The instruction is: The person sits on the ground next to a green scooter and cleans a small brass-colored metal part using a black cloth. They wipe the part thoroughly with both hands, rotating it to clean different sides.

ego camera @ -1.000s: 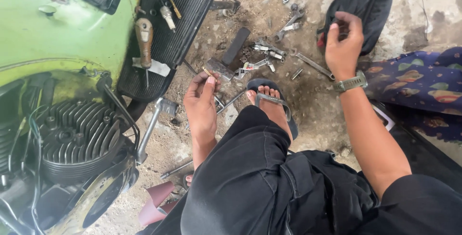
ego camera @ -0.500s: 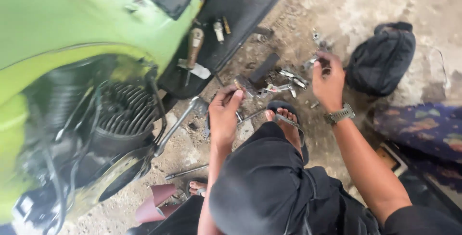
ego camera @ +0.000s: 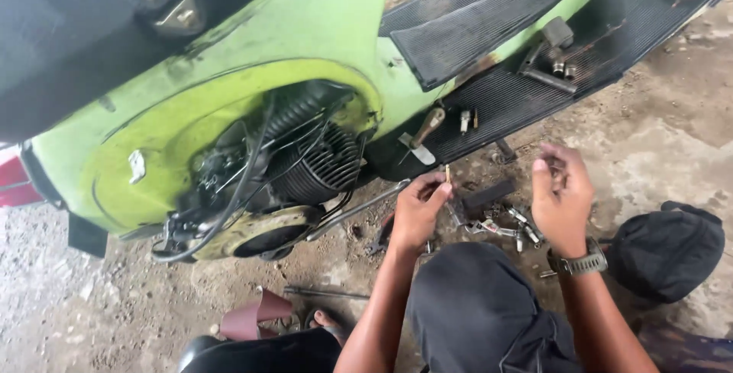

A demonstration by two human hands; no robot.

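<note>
- One green scooter (ego camera: 252,90) fills most of my view, lying over with its side cover off, so the finned engine (ego camera: 317,167) sits bare in the round opening; everything else I place against that engine.
- The black ribbed footboard (ego camera: 534,90) runs away to the right of the engine, with a wood-handled scraper (ego camera: 421,135) resting on its lower edge.
- A black bag (ego camera: 666,249) lies on the concrete far to the right of the engine, beyond my right wrist.
- My right hand (ego camera: 563,203) hovers well to the right of the engine, above a heap of small metal tools and sockets (ego camera: 500,224) on the ground; its fingers are curled inward, and I cannot tell whether they hold anything.
- My left hand (ego camera: 418,209) sits just right of the engine and a little below it, fingers pinched shut on a small thin pin (ego camera: 447,174) that stands up from my fingertips.
- A long steel rod (ego camera: 357,209) slants from under the engine toward my left hand.
</note>
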